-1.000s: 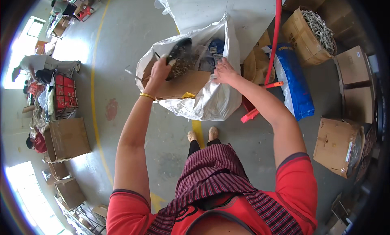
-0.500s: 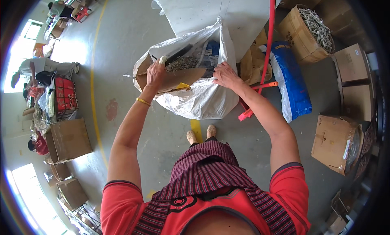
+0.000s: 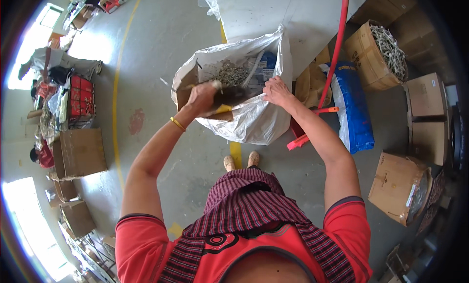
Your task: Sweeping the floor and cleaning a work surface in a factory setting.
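Hands [image 3: 205,96] lower now, cardboard box [image 3: 190,85] tipped further.

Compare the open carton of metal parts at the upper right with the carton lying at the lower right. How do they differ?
The upper-right carton stands upright with its top open, heaped with grey metal parts; the lower-right carton lies tipped on its side, its opening facing right. The upper-right carton sits beside the red hose, the lower-right carton on bare floor. Both are plain brown cardboard.
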Tool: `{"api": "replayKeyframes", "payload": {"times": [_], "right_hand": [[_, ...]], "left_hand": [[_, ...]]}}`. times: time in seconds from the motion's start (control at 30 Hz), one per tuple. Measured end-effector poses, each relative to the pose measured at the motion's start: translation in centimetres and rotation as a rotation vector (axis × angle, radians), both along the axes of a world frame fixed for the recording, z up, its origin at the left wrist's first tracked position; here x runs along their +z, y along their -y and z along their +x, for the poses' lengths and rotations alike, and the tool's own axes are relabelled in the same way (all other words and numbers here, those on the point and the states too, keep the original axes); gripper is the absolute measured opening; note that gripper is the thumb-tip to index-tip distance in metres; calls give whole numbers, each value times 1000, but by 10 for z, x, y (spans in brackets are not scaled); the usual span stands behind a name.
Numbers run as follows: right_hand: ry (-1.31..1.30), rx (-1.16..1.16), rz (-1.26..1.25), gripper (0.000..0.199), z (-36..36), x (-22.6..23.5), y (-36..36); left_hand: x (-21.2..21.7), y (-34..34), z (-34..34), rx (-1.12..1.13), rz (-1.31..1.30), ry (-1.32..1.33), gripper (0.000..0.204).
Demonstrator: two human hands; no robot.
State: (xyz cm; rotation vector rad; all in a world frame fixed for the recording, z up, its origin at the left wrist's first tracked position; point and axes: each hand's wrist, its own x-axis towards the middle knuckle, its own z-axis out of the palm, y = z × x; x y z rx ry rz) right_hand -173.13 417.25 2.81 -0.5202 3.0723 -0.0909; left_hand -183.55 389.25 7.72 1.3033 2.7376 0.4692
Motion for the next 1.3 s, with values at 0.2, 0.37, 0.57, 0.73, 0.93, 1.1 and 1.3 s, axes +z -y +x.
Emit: {"api": "replayKeyframes", "payload": {"times": [0.2,0.37,0.57,0.73,0.93,1.1,1.3], "right_hand": [[29,42,-8,21,5,6,9],[-94,22,-216,10,26,22,10],[-382,-30,-369,11,31,11,16],[-301,-128,-291,8,27,16,34],[-487,-300,-307,23,54,19,61],[-372,-375,-656,34,159,-29,72],[110,-1221,-809,54,284,-168,-118]], "left_hand": [[-15,18,-46,564,329,283,26],[28,21,-32,626,914,958,24],[29,21,30,242,516,-370,35],[3,41,40,251,234,-83,36],[8,42,26,113,290,-41,30],[15,77,36,694,1089,347,32],[7,215,158,1100,837,220,35]]}}
